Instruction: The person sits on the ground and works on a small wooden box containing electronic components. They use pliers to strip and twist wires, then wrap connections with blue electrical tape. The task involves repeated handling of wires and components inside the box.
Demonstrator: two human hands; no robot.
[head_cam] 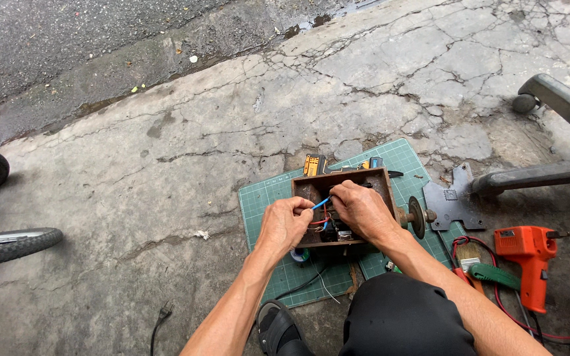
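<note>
- The brown box [377, 179] is an open, rusty metal housing, rectangular, with dark walls and a dirty inside. It lies on the green cutting mat [404, 161], directly under both hands.
- Inside the box there are thin wires: a blue wire [320, 203] and red wires [318, 221] between the two hands, and some small metal parts near the lower wall. The rest of the inside is hidden by the hands.
- The left hand [285, 224] is curled, and its fingertips pinch the blue wire at the left part of the box.
- The right hand [363, 211] is bent over the middle of the box, with the fingers reaching down inside. I cannot tell what they grip, because the back of the hand covers them.
- Just right of the right hand, a shaft with a round dark disc [417, 216] comes out from the side of the box.
- Beyond the hands, at the far edge of the box, lies a yellow and black tool [314, 165].
- Below the left hand, a roll of tape [298, 255] lies on the mat, partly hidden.
- Farther right of the right hand, a flat grey metal plate [453, 201] lies on the cracked concrete [166, 165].
- Well to the right lies an orange power tool [529, 254], with a red cable [516, 322] near it.
</note>
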